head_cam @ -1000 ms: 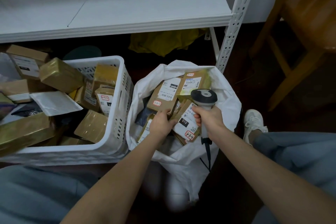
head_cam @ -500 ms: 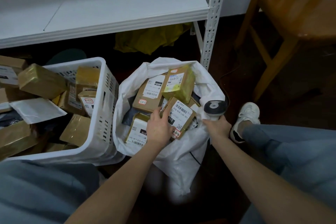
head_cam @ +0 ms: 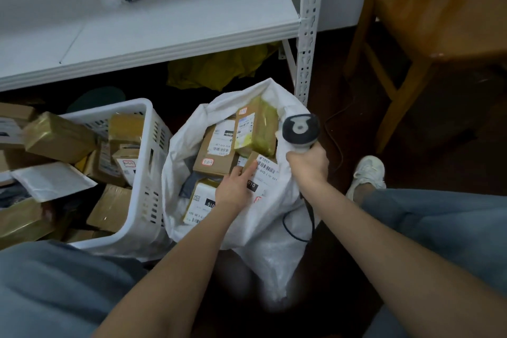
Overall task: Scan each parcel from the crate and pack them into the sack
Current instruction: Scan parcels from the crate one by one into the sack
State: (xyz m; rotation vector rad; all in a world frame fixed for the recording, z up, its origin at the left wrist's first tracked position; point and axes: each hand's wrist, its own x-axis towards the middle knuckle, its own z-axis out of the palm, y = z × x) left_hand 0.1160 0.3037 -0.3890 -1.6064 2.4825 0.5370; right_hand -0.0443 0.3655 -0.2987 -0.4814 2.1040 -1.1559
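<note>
A white metal shelf runs across the back above a dark floor, with a yellow crumpled sheet tucked under it. At the left stands a white slotted plastic crate heaped with brown taped cardboard parcels and a white padded envelope lying on top of them. Just beside the crate, touching its wall, an open white woven sack holds several parcels, labels up. The left hand reaches into the sack's mouth, its grip released: the straight fingers lie on a labelled brown parcel that rests among the others inside the sack. To the right, the right hand is at the sack's rim, its grip clenched round the handle of a grey handheld barcode scanner, whose head points up and whose dark cable hangs down over the sack's outer side. Further right, a white sneaker rests on the floor near a wooden chair.
</note>
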